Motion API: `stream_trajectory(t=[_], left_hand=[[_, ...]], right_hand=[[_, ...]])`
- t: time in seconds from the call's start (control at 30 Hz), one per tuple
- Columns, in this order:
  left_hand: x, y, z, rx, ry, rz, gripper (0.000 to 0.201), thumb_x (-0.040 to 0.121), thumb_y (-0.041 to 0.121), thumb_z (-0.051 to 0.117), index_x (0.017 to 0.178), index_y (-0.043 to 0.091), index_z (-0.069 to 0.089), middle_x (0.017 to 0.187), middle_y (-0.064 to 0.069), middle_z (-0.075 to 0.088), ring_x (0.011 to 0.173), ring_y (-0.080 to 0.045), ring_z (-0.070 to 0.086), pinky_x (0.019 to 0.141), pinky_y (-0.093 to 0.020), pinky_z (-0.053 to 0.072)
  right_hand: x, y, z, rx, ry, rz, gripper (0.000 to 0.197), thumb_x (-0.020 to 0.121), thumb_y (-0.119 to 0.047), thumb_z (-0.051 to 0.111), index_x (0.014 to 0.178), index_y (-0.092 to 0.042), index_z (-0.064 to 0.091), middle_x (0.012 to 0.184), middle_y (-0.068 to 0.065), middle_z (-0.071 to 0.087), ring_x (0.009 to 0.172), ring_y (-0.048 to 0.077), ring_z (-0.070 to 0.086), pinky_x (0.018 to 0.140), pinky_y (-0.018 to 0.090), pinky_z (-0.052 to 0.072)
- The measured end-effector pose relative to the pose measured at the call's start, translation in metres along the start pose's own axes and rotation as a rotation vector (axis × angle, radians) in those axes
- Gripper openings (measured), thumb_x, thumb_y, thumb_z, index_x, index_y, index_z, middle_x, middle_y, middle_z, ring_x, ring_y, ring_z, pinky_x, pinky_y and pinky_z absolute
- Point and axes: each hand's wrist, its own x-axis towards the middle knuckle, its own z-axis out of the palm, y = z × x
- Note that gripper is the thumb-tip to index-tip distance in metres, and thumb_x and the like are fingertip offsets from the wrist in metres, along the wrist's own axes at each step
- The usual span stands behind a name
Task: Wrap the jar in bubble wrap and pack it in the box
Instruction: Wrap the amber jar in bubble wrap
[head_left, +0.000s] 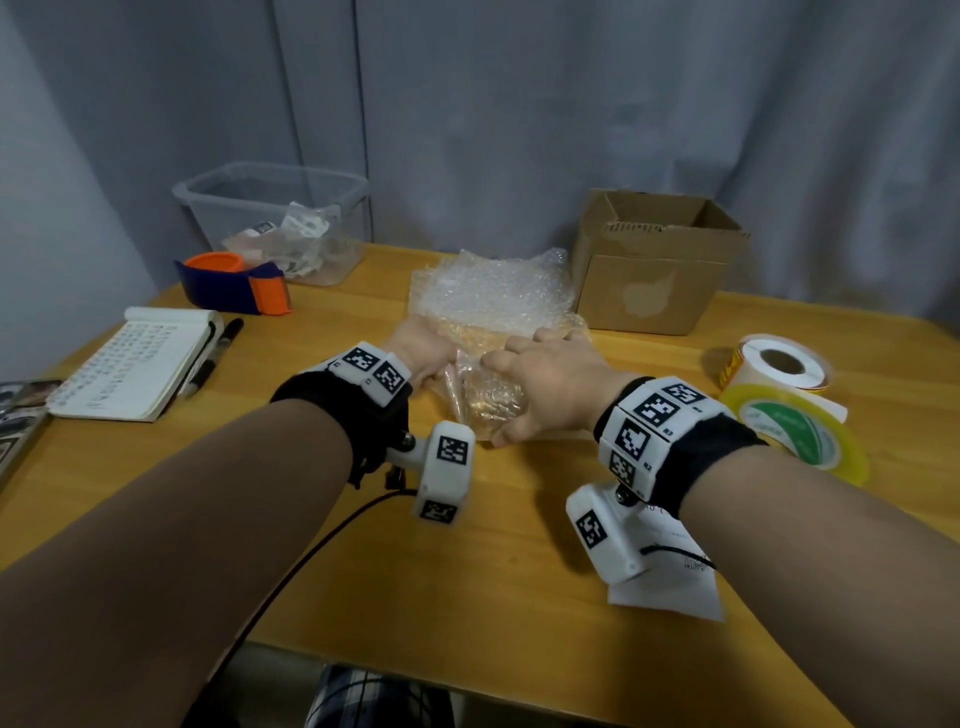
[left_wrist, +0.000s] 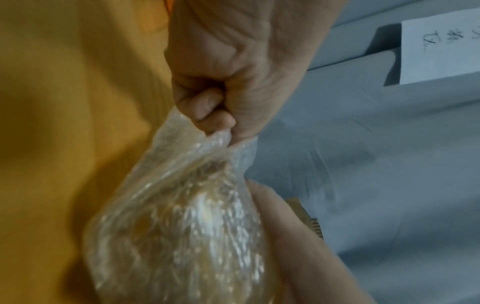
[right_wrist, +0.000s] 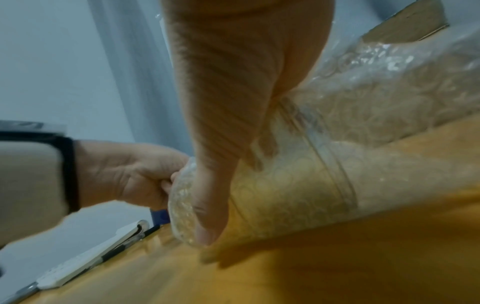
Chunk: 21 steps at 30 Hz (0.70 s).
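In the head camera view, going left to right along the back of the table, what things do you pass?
Notebook → pen → tape dispenser → clear plastic bin → bubble wrap → cardboard box → label roll.

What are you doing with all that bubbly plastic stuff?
A person is wrapping a jar in bubble wrap on a wooden table. The left hand pinches a bunched end of the wrap, while the right hand grips the wrapped bundle from above. Part of the sheet is loose behind the hands. The cardboard box stands open at the back, waiting, and a roll of clear tape lies to the right.
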Motion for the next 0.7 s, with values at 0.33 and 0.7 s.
stream_trajectory(t=[0.33, 0.7], left_hand=[[0.006, 0.011, -0.008, -0.113, -0.209, -0.158, 0.031, 0.1, 0.01, 0.036, 0.073, 0.005, 0.05, 0.034, 0.002, 0.047, 0.025, -0.003, 0.041, 0.027, -0.011, 0.03], [-0.012, -0.012, -0.005, -0.679, -0.248, -0.152, 0.023, 0.101, 0.019, 0.034, 0.101, 0.009, 0.054, 0.085, -0.005, 0.063, 0.076, -0.018, 0.061, 0.062, -0.033, 0.054]], right_hand=[[-0.001, 0.005, 0.003, 0.046, 0.041, -0.074, 0.108, 0.073, -0.073, 0.057, 0.142, -0.047, -0.022, 0.127, 0.01, 0.05, 0.106, 0.022, 0.044, 0.093, 0.042, 0.036], [-0.007, 0.008, 0.007, 0.017, 0.073, -0.085, 0.086, 0.073, -0.076, 0.052, 0.145, -0.048, 0.013, 0.126, 0.006, 0.048, 0.115, 0.025, 0.044, 0.095, 0.041, 0.035]])
